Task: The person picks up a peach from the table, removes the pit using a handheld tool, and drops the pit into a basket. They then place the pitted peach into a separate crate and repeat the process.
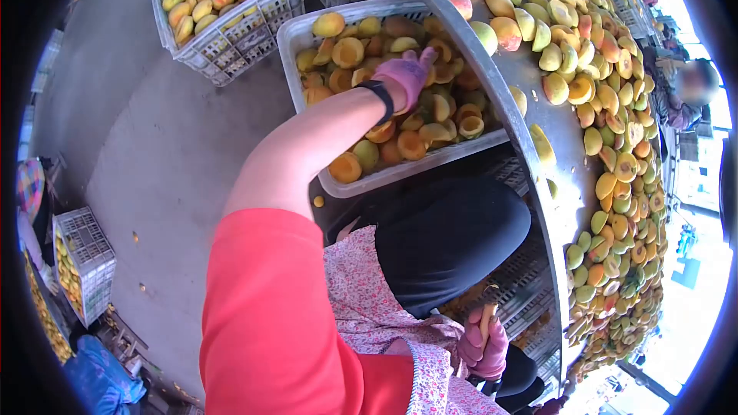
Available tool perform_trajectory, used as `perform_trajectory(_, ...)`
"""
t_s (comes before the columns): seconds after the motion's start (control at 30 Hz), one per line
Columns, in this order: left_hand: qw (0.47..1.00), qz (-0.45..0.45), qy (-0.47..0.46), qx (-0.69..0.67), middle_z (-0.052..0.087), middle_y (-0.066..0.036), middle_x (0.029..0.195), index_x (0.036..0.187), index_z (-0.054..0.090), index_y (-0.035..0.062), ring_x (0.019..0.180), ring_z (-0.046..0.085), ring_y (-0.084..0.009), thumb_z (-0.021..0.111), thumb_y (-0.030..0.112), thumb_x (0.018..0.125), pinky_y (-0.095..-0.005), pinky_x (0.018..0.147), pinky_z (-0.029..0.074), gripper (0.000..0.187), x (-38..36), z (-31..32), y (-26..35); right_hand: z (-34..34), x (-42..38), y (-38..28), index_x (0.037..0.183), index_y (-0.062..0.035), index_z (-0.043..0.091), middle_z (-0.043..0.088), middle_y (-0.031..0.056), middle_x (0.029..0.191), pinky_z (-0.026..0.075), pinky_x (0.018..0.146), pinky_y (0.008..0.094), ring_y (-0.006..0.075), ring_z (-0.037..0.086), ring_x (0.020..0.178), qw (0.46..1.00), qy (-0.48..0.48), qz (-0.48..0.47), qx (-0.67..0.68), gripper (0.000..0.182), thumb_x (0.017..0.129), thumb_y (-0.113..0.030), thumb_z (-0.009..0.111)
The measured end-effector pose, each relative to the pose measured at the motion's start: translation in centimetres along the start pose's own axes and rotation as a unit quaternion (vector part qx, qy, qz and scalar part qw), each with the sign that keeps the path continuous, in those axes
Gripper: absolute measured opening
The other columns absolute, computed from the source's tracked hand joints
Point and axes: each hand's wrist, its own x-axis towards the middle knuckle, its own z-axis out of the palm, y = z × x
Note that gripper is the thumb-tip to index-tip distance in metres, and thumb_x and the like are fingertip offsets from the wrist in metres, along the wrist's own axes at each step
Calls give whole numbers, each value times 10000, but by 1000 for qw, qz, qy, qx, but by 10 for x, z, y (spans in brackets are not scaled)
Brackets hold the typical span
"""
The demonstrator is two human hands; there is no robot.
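Note:
My left hand (405, 77), in a pink-purple glove with a black band at the wrist, is over halved yellow-orange fruit (347, 52) in a white plastic crate (400, 174). Its visible fingers are apart, with nothing visible held between them. Low in the view, by my lap, my right hand (484, 346) wears a pink glove and is closed around the light handle of a small tool (487, 319) with a curved metal end. The crate is beside the metal table's edge (503, 92).
Many fruit halves (615, 184) are heaped on the metal table. Another full crate (238, 38) stands at the upper left, a third (84, 261) at the far left. Other people (104, 373) are at the left and right edges. Crates sit under the table.

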Motion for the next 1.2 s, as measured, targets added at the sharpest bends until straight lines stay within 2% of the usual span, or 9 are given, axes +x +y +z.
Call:
perform_trajectory(0.13,999,-11,-19,-27,495,-274,1470,1541,406,102,1241,611,-405,815,253,762,-450,992,528,893,57,25,53,12,-1,-6,1137,-26,573,490,7,672,295,344,256,88,372,408,999,32,-19,23,438,1009,-445,596)
perform_trajectory(0.23,976,179,-18,-123,500,-196,1503,1496,494,143,1208,631,-405,859,375,728,-430,1042,503,881,64,5,77,14,3,-15,1144,-30,570,497,7,673,293,347,252,84,367,407,999,25,-24,23,436,1015,-446,586)
perform_trajectory(0.3,959,187,-160,-142,484,-222,1518,1402,598,109,1258,597,-368,877,489,665,-411,1037,497,875,38,-40,85,18,1,-15,1195,-25,540,473,2,680,293,337,248,70,341,393,998,40,-39,7,443,1061,-447,514)
perform_trajectory(0.43,980,148,-124,-39,489,-179,1459,1548,372,114,1291,534,-425,895,505,635,-535,1021,482,1122,0,-8,42,20,10,-16,1157,-39,572,505,0,682,284,355,252,79,350,403,997,67,-20,39,431,1017,-447,580)
perform_trajectory(0.57,987,151,-50,2,328,-207,1571,1587,271,193,1305,493,-462,822,338,762,-564,1046,450,1003,-36,42,28,13,19,-12,1200,-39,551,470,1,680,280,344,242,71,333,395,997,56,-5,48,435,1063,-449,507)
perform_trajectory(0.73,960,257,-30,102,315,-154,1630,1597,305,211,1397,421,-410,712,492,868,-729,996,389,881,38,38,58,23,22,-17,1198,-36,548,455,-10,670,278,346,241,65,332,398,998,54,-13,32,441,1063,-454,506)
perform_trajectory(0.93,909,118,117,-383,365,-101,1643,1554,450,209,1529,257,-419,693,528,877,-729,1112,271,786,136,68,73,39,34,-31,1178,-57,554,453,-18,676,282,371,250,75,339,417,998,57,10,-31,411,1043,-445,538)
perform_trajectory(1.0,998,30,34,53,328,-96,1665,1557,445,207,1538,257,-389,703,514,872,-719,1136,248,794,127,49,92,42,29,-34,1187,-61,547,458,-6,691,291,377,256,83,350,425,998,54,13,-43,404,1046,-439,537)
perform_trajectory(1.2,999,44,-4,-21,479,-135,1551,1482,521,139,1467,393,-357,605,475,937,-622,1180,273,646,126,30,37,30,28,-30,1233,-54,527,424,-20,690,315,374,248,70,348,425,997,65,24,-27,435,1081,-457,465)
